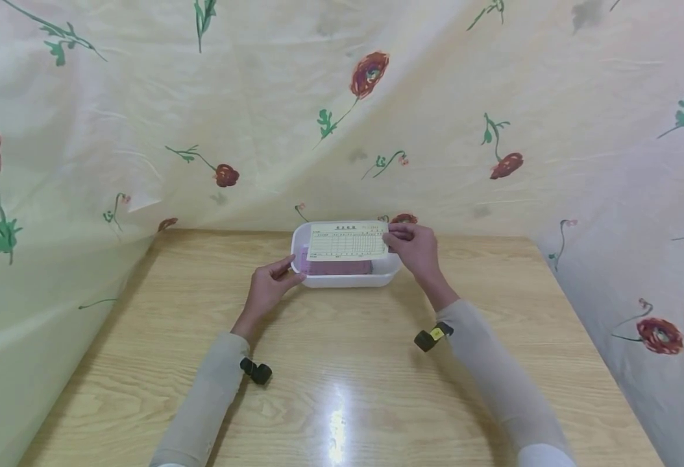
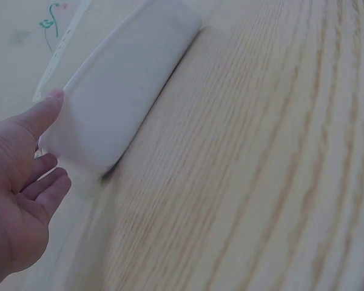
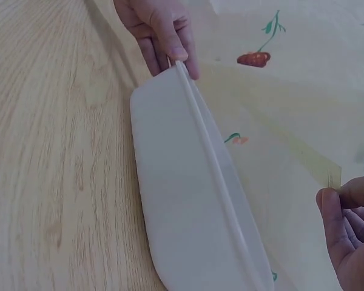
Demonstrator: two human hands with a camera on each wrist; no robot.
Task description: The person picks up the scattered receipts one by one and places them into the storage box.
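A white plastic tub (image 1: 348, 281) stands on the table near the back cloth. My left hand (image 1: 266, 285) grips its left end; in the left wrist view the thumb (image 2: 45, 112) lies on the rim, with the other fingers lower at the end wall. My right hand (image 1: 416, 250) pinches the right edge of a pale yellow printed form (image 1: 348, 241) above the tub. Seen from the right wrist, the form (image 3: 315, 159) is nearly edge-on, between thumb and forefinger. Inside the tub lies a flat pinkish-purple thing (image 1: 342, 267), partly hidden under the form.
The wood-grain table (image 1: 342, 363) extends in front of the tub and to both sides. A cream cloth with printed red flowers (image 1: 260, 130) hangs behind the table and along both sides. Each forearm bears a small black wrist device (image 1: 256, 371).
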